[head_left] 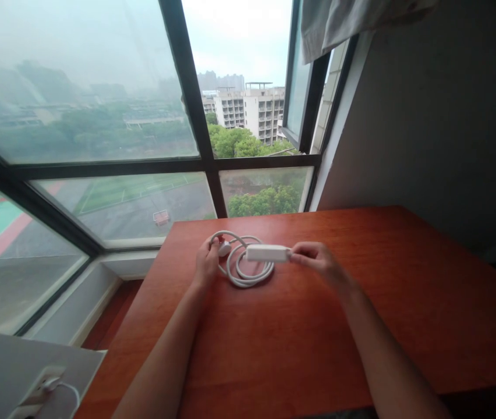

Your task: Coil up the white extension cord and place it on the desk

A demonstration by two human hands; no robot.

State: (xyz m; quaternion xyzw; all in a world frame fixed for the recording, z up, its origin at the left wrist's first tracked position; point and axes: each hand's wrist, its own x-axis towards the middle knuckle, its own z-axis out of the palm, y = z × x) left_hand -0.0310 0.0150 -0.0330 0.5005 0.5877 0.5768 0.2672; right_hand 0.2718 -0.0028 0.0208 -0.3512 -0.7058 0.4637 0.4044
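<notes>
A slim white power block [268, 252] is held level above the table, its outlets or markings too small to make out. My right hand [318, 260] pinches the block's right end between thumb and fingers. A pale grey-white cable [248, 283] runs in several loops below and left of the block. At the left of these loops, my left hand [208, 259] has its fingers closed on the cable. Beside those fingertips is a white plug [225, 248]; whether they also grip it I cannot tell.
The reddish-brown wooden table [274, 349] extends under both arms to a dark-framed window [206, 145]. One window panel [297, 93] stands ajar beneath a grey curtain [353, 23]. At lower left, a wall socket [45, 384] has a white plug and cord in it.
</notes>
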